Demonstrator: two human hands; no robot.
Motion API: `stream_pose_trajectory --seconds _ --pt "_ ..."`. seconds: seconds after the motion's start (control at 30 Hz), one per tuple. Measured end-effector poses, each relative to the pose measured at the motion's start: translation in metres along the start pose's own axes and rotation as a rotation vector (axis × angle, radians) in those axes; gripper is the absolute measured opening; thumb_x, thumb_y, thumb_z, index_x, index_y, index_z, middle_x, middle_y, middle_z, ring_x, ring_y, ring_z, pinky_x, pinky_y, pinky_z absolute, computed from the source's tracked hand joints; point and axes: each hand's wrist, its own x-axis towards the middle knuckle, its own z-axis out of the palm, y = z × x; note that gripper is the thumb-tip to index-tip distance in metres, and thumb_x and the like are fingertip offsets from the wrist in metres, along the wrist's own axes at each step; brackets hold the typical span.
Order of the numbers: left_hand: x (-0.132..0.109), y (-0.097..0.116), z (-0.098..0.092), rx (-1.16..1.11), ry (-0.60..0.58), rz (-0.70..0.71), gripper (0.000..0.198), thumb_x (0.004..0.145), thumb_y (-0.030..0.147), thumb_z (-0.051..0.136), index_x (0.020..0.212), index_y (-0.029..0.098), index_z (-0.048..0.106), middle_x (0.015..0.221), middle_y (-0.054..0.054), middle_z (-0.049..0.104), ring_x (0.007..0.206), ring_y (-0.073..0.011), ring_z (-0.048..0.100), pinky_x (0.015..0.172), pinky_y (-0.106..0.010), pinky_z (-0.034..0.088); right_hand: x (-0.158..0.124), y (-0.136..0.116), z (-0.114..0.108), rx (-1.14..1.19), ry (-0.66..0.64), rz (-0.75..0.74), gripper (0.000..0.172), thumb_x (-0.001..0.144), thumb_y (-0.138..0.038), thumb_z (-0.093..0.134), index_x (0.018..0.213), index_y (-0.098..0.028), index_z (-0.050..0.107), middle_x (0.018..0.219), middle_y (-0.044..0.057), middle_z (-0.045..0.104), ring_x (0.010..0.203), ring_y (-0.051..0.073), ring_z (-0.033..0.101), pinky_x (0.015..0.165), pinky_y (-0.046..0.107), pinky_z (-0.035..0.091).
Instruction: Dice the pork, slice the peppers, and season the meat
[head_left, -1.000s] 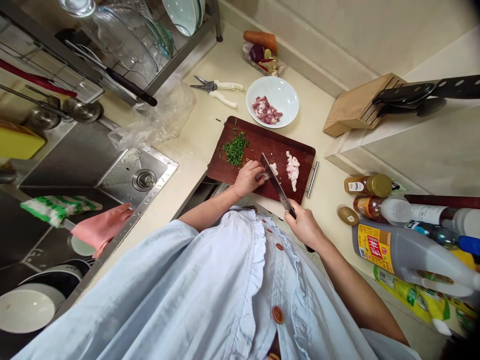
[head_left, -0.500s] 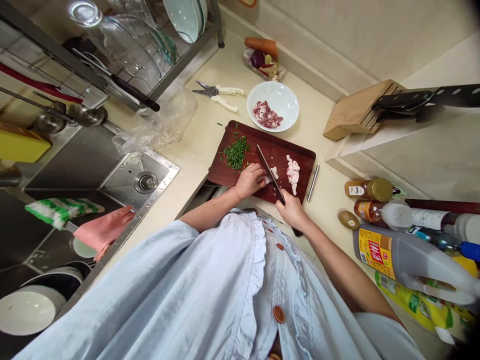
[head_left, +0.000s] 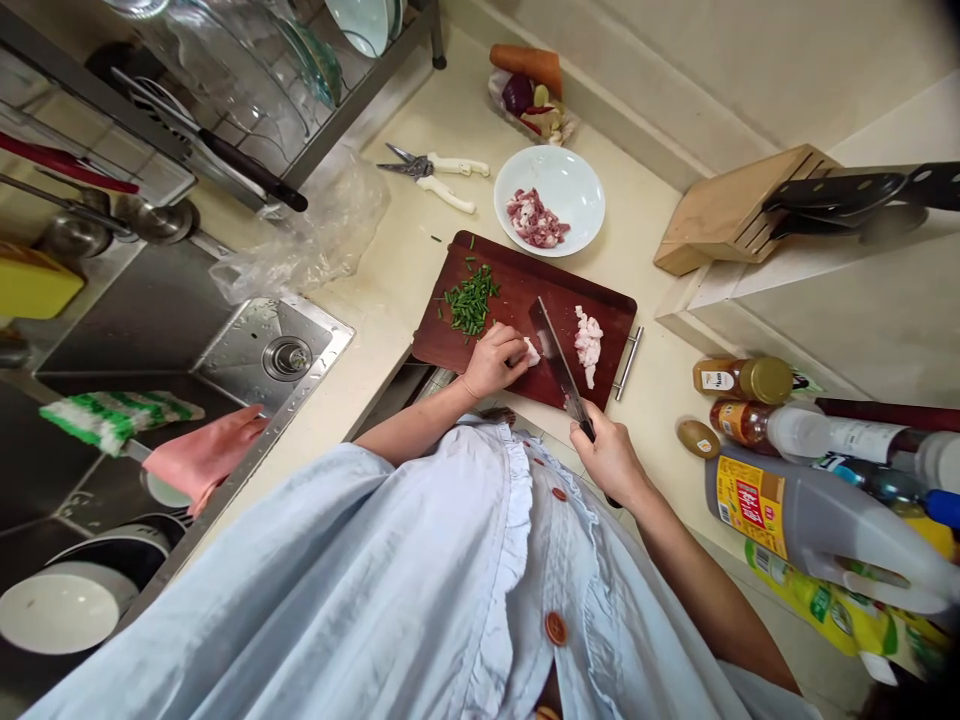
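My right hand is closed round the handle of a kitchen knife, whose blade tilts over the dark red cutting board. Curled fingers of my left hand press on a small piece of pale, fatty meat at the near side of the board, left of the blade. To the blade's right lies a pile of chopped pale meat. Cut green chives are heaped on the board's left part. Behind the board, a white bowl holds chopped pinkish-red meat.
White-handled scissors and a crumpled plastic bag lie left of the bowl. At the right stand a knife block, a kiwi and several bottles, one a large jug. The sink is at left.
The knife has moved right, away from my left fingers, and its blade now tilts to show its flat side. My left hand stays on the pale meat. The whole view has shifted slightly.
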Motion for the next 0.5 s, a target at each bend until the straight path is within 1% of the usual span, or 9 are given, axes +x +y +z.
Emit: stream_pose_trajectory --seconds 0.1,0.23,0.33,0.4,0.5 --pt "0.000 -0.002 0.004 0.040 -0.022 -0.009 0.020 0.088 0.029 0.060 0.072 0.018 0.060 0.074 -0.004 0.056 0.075 -0.0172 0.050 0.072 -0.032 0.044 -0.007 -0.002 -0.001 -0.071 -0.025 -0.009 0.047 0.086 -0.031 0.041 0.127 -0.014 0.059 0.075 0.005 0.067 0.064 0.019 0.060 0.065 0.028 0.044" --pt "0.001 -0.004 0.010 0.078 -0.022 -0.006 0.011 0.085 0.024 0.061 0.075 0.018 0.062 0.076 -0.004 0.057 0.075 -0.0178 0.050 0.068 -0.030 0.043 -0.015 0.003 -0.003 -0.148 -0.061 -0.017 0.049 0.085 -0.029 0.041 0.128 -0.012 0.058 0.077 0.008 0.068 0.071 0.021 0.063 0.067 0.028 0.044" --pt "0.001 -0.004 0.011 0.070 -0.037 -0.021 0.008 0.084 0.024 0.062 0.079 0.018 0.063 0.080 -0.005 0.059 0.077 -0.0180 0.052 0.069 -0.030 0.045 -0.018 0.008 -0.005 -0.128 -0.104 0.006 0.046 0.085 -0.027 0.042 0.125 -0.015 0.058 0.076 0.005 0.067 0.068 0.020 0.061 0.065 0.027 0.043" --pt "0.002 -0.003 0.011 0.055 -0.034 -0.019 0.007 0.083 0.024 0.063 0.081 0.017 0.064 0.081 -0.005 0.060 0.078 -0.0179 0.053 0.070 -0.030 0.045 -0.012 0.008 -0.005 -0.074 -0.123 0.002 0.041 0.084 -0.027 0.042 0.121 -0.017 0.059 0.075 0.003 0.065 0.067 0.018 0.060 0.065 0.026 0.043" --pt "0.004 -0.003 0.010 0.046 -0.043 -0.011 0.005 0.081 0.022 0.064 0.080 0.017 0.063 0.078 -0.005 0.060 0.077 -0.0181 0.053 0.069 -0.030 0.045 0.010 0.003 0.001 -0.041 -0.101 -0.012 0.032 0.082 -0.026 0.043 0.107 -0.018 0.062 0.071 0.001 0.061 0.063 0.017 0.056 0.062 0.025 0.040"
